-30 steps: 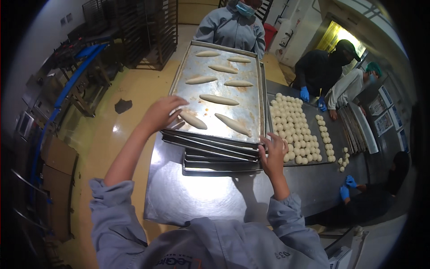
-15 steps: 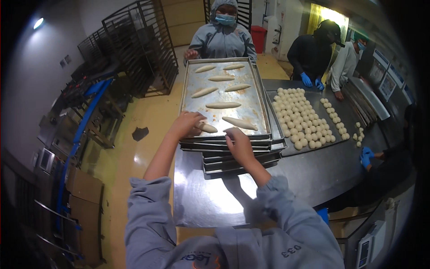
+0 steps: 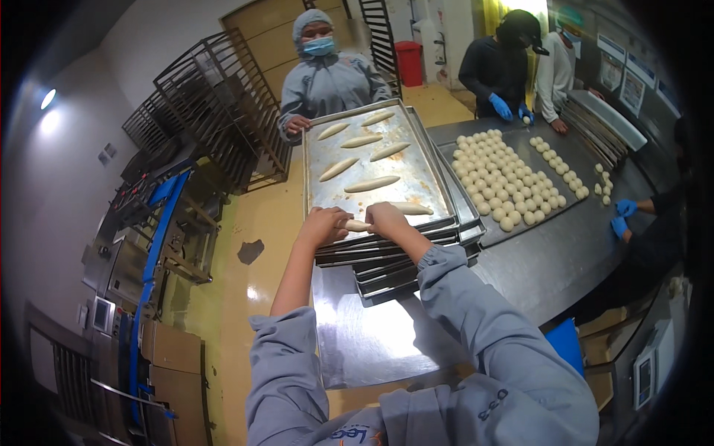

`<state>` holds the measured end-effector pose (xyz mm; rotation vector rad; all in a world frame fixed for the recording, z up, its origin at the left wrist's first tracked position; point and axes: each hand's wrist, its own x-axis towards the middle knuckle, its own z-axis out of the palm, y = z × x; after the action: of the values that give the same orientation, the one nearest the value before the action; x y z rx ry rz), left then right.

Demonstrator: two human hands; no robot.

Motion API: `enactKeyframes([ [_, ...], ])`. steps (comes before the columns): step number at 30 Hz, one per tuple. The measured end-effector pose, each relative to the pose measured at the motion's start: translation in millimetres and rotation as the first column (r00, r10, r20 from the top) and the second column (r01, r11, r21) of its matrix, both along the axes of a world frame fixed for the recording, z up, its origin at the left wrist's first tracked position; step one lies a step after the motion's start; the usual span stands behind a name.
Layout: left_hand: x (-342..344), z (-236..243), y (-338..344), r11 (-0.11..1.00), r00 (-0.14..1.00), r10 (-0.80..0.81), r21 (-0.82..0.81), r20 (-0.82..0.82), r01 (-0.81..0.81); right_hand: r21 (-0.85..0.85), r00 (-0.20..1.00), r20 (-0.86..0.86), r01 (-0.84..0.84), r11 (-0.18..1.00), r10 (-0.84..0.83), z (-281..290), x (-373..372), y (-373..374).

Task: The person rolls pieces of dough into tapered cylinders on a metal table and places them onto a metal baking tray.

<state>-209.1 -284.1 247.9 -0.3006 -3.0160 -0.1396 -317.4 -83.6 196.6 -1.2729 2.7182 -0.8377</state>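
Between my two hands, at the near left corner of a metal baking tray (image 3: 418,161), is a long tapered dough piece (image 3: 358,225). My left hand (image 3: 325,225) has its fingers closed on the left end. My right hand (image 3: 388,221) grips the right end, its fingertips partly hidden. Just behind my right hand lies another dough piece (image 3: 413,209). Several more pointed pieces, such as the middle one (image 3: 372,183), rest farther up the tray. This tray tops a stack of trays (image 3: 394,281) on a steel table (image 3: 357,334).
Across the stack stands a co-worker (image 3: 331,78) in grey, one hand at the tray's far left corner. At right, rows of dough balls (image 3: 506,178) cover a dark tray, with gloved co-workers (image 3: 500,67) around. Tall racks (image 3: 223,104) and a blue-edged conveyor (image 3: 160,245) stand left.
My right hand has come to the near left dough piece, and both hands now hold its ends. The view has shifted, so the tray appears tilted and lower. The co-worker opposite appears farther left.
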Motion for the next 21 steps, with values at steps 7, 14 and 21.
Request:
enactKeyframes([
  [7, 54.4, -9.6, 18.0, 0.902, 0.849, 0.193, 0.43, -0.492, 0.044, -0.272, 0.979, -0.136, 0.111, 0.956, -0.152, 10.9, 49.9, 73.4],
  [14, 272.8, -212.0, 117.2, 0.596, 0.738, 0.671, 0.534, 0.079, -0.599, -0.463, 0.847, 0.283, 0.531, 0.71, -0.45, -139.1, 165.2, 296.6],
  [21, 272.3, -248.3, 218.5, 0.655, 0.664, 0.717, 0.122, 0.212, -0.746, -0.52, 0.648, 0.317, 0.729, 0.444, -0.693, -141.7, 70.5, 363.6],
])
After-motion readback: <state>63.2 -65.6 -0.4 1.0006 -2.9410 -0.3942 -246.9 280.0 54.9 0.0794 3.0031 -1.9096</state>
